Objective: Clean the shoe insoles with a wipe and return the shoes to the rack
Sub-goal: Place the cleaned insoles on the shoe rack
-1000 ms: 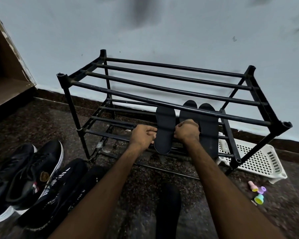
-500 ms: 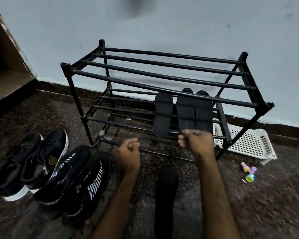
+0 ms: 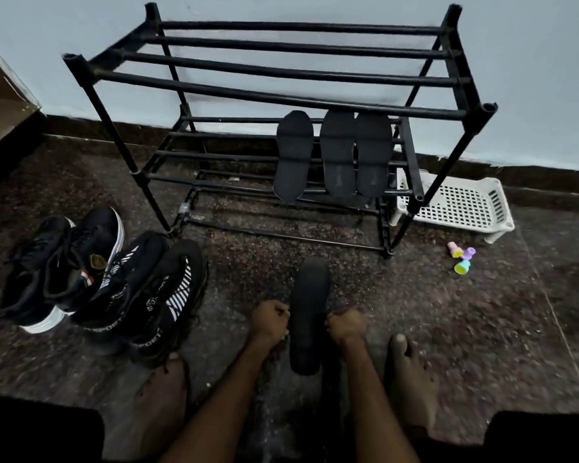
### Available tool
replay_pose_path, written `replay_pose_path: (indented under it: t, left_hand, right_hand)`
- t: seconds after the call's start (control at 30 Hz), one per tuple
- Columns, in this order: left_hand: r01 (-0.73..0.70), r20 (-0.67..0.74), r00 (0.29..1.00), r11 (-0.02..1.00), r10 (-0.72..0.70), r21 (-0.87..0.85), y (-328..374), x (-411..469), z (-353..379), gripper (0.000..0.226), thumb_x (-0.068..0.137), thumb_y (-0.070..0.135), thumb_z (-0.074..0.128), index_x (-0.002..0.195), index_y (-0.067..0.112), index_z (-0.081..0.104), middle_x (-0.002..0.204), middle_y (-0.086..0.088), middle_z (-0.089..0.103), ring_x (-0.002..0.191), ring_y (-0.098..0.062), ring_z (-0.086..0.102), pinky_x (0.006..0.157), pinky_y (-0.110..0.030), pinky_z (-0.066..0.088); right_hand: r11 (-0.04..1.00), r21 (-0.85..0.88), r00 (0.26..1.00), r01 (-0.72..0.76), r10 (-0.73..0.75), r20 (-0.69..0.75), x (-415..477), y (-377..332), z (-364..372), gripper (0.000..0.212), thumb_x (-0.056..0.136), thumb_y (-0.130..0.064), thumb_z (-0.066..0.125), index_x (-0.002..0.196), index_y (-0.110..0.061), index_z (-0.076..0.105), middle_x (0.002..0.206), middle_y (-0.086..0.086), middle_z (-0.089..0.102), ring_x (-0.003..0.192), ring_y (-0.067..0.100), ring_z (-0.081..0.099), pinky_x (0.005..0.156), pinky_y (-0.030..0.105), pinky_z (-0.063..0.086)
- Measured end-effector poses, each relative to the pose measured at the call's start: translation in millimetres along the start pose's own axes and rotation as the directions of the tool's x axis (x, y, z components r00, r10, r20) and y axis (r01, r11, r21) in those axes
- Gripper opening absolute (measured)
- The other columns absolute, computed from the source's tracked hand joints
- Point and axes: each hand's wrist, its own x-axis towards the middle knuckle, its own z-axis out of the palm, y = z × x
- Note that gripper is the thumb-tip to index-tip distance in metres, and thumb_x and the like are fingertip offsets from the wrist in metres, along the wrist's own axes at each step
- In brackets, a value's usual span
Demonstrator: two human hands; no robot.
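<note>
Three insoles (image 3: 338, 155) are laid on the rack (image 3: 281, 95), basket (image 3: 462, 205) beside it — a fourth insole (image 3: 310, 295) is pinched by left hand (image 3: 269, 324) and right hand (image 3: 346, 325), fingers curled.

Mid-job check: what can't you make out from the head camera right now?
All head view:
1. Left hand and right hand curl at the edges of the floor insole; motion blur hides whether they pinch it.
2. Three insoles on the rack: black in dim light, cleanliness unreadable.
3. Black sneakers: interiors lost in shadow.
4. Colourful pieces near the white basket: too small to identify; the basket's left end is hidden behind the rack's leg.
</note>
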Motion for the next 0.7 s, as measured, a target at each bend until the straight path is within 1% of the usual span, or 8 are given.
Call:
replay_pose_path:
  t: [0.07,0.13,0.23,0.33,0.43,0.53,0.6,0.7]
  left_hand:
    - [0.047,0.055,0.998,0.996,-0.043,-0.069,10.4,-12.3,-0.7,0.010,0.096,0.006,0.058,0.090,0.013,0.061,0.076,-0.008,0.065,0.046,-0.018,0.059,0.047,-0.028,0.050]
    - [0.090,0.096,0.992,0.988,-0.077,-0.129,11.3,-18.9,-1.9,0.009,0.097,0.003,0.055,0.092,0.010,0.059,0.071,-0.006,0.061,0.040,-0.011,0.053,0.042,-0.023,0.046]
    - [0.131,0.140,0.985,0.969,-0.103,-0.211,14.9,-29.9,-12.8,0.006,0.096,0.003,0.059,0.095,0.008,0.058,0.074,-0.007,0.060,0.051,-0.016,0.055,0.046,-0.026,0.049]
    - [0.133,0.180,0.980,0.957,-0.088,-0.259,25.5,-43.8,-33.4,0.006,0.095,0.006,0.063,0.098,0.008,0.058,0.076,-0.009,0.061,0.061,-0.017,0.058,0.050,-0.028,0.052]
    - [0.118,0.197,0.979,0.920,-0.045,-0.375,34.9,-64.9,-63.2,0.013,0.093,0.005,0.065,0.105,0.003,0.060,0.082,-0.012,0.061,0.067,-0.020,0.060,0.048,-0.028,0.054]
    - [0.079,0.155,0.988,0.862,-0.001,-0.501,44.6,-93.4,-97.7,0.010,0.095,0.004,0.061,0.105,0.006,0.061,0.086,-0.009,0.065,0.072,-0.019,0.063,0.050,-0.027,0.055]
    - [0.034,0.118,0.992,0.830,0.039,-0.557,51.4,-111.2,-123.0,0.011,0.096,0.004,0.060,0.106,0.006,0.063,0.084,-0.007,0.070,0.064,-0.014,0.068,0.050,-0.026,0.055]
    - [-0.056,0.055,0.992,0.806,0.110,-0.589,70.2,-128.0,-157.4,0.020,0.096,0.004,0.058,0.115,0.000,0.064,0.095,-0.013,0.073,0.067,-0.014,0.071,0.053,-0.027,0.056]
  right_hand:
    - [0.998,0.060,1.000,-0.016,0.015,0.025,18.5,10.0,9.7,0.041,0.061,-0.031,0.052,0.082,-0.002,0.073,0.092,0.020,0.074,0.088,0.037,0.070,0.076,0.044,0.056]
    - [0.996,0.084,0.999,-0.025,0.022,0.034,48.3,24.7,21.9,0.044,0.058,-0.033,0.049,0.081,-0.003,0.073,0.091,0.020,0.074,0.088,0.038,0.071,0.078,0.045,0.057]
    - [0.995,0.103,1.000,-0.005,0.005,0.004,9.1,0.5,4.2,0.032,0.064,-0.033,0.056,0.076,-0.007,0.072,0.087,0.017,0.074,0.080,0.033,0.070,0.077,0.044,0.058]
    - [0.988,0.148,0.999,0.032,-0.034,0.012,-28.1,-23.0,-9.7,0.016,0.071,-0.031,0.073,0.068,-0.016,0.070,0.086,0.011,0.075,0.084,0.030,0.071,0.079,0.044,0.061]
    - [0.971,0.223,0.995,0.091,-0.098,0.020,-71.9,-51.9,-22.5,0.013,0.074,-0.022,0.074,0.065,-0.015,0.068,0.079,0.010,0.073,0.075,0.027,0.070,0.066,0.039,0.061]
    - [0.934,0.331,0.975,0.132,-0.183,0.127,-112.0,-75.3,-21.2,0.023,0.087,-0.001,0.063,0.066,-0.011,0.063,0.059,0.006,0.060,0.047,0.015,0.055,0.041,0.022,0.044]
    - [0.917,0.362,0.954,0.169,-0.244,0.172,-137.9,-86.5,-18.0,0.025,0.091,0.000,0.057,0.069,-0.011,0.062,0.057,0.003,0.057,0.042,0.009,0.050,0.037,0.018,0.038]
    - [0.878,0.407,0.923,0.254,-0.346,0.170,-171.1,-113.1,-20.7,0.024,0.094,-0.001,0.055,0.074,-0.012,0.062,0.061,0.002,0.059,0.043,0.006,0.049,0.038,0.018,0.039]
